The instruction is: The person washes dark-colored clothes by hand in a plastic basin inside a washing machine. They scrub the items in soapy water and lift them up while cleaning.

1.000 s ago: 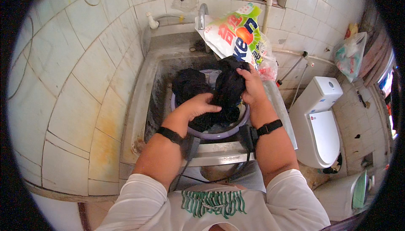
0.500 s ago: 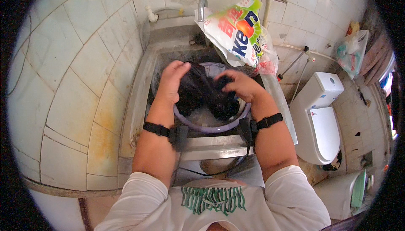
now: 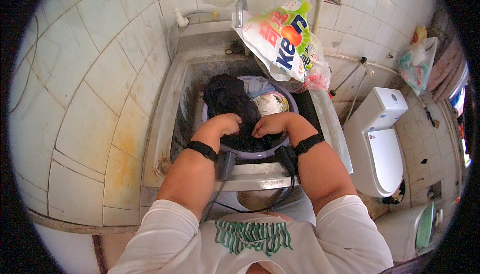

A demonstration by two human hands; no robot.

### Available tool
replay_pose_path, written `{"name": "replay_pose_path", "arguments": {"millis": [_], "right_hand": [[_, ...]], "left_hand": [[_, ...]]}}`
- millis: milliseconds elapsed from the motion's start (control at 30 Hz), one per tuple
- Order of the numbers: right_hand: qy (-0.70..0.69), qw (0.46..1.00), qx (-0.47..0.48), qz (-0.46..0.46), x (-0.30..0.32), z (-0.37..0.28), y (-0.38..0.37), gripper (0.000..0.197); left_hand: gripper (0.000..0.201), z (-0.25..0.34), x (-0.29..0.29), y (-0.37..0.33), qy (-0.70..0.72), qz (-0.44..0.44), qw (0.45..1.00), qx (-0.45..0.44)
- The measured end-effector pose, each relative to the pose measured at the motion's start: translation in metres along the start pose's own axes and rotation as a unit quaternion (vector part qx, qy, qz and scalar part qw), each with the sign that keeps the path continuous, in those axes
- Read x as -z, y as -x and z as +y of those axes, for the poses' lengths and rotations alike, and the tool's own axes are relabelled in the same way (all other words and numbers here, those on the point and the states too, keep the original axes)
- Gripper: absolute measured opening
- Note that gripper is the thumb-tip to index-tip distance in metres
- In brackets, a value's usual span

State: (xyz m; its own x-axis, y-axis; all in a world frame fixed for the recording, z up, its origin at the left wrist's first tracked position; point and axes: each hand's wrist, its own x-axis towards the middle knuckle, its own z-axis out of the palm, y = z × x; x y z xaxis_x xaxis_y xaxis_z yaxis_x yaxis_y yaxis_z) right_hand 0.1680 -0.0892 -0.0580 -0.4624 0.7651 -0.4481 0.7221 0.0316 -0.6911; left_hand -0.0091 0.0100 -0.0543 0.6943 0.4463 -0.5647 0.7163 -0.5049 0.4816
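A black cloth garment (image 3: 225,95) lies bunched in a pale purple basin (image 3: 296,105), which stands inside a metal sink (image 3: 165,124). My left hand (image 3: 226,123) is closed on the near part of the black garment. Close beside it, my right hand (image 3: 271,124) has its fingers pinched together on the same dark cloth, fingertips pointing toward the left hand. Behind my right hand are a white patterned cloth (image 3: 271,104) and a blue-grey cloth (image 3: 256,87). The bottom of the basin is hidden by the clothes.
A white and green detergent bag (image 3: 277,39) leans at the sink's far right corner, below the tap (image 3: 241,11). Tiled wall (image 3: 85,124) rises on the left. On the right stands a white toilet (image 3: 385,159). Black straps with cables are on both my forearms.
Both hands have come down and nearer to me, closer together. The black garment, blurred and lifted between them before, now lies bunched in the basin, and the white cloth shows.
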Motion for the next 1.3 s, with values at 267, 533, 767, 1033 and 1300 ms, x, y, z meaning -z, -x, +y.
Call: {"name": "replay_pose_path", "arguments": {"millis": [267,533,767,1033,1300], "right_hand": [[0.009,0.968,-0.225,-0.114,-0.012,-0.005,-0.019,0.044],[-0.156,0.976,-0.153,0.013,-0.004,-0.003,0.009,0.049],[-0.193,0.968,-0.14,0.078,0.011,-0.03,0.025,0.047],[-0.508,0.776,0.055,0.369,0.028,-0.038,0.043,0.041],[-0.355,0.784,0.051,0.507,0.018,-0.045,0.023,0.064]], "left_hand": [[0.052,0.014,0.0,0.025,-0.015,-0.043,0.999,0.004],[0.035,0.009,0.011,0.017,0.478,0.034,0.861,-0.169],[0.03,0.04,0.028,0.062,0.723,0.077,0.622,-0.292],[0.029,0.029,0.034,0.051,0.817,0.118,0.543,-0.154],[0.05,0.064,-0.004,0.032,0.802,0.079,0.575,-0.143]]}}
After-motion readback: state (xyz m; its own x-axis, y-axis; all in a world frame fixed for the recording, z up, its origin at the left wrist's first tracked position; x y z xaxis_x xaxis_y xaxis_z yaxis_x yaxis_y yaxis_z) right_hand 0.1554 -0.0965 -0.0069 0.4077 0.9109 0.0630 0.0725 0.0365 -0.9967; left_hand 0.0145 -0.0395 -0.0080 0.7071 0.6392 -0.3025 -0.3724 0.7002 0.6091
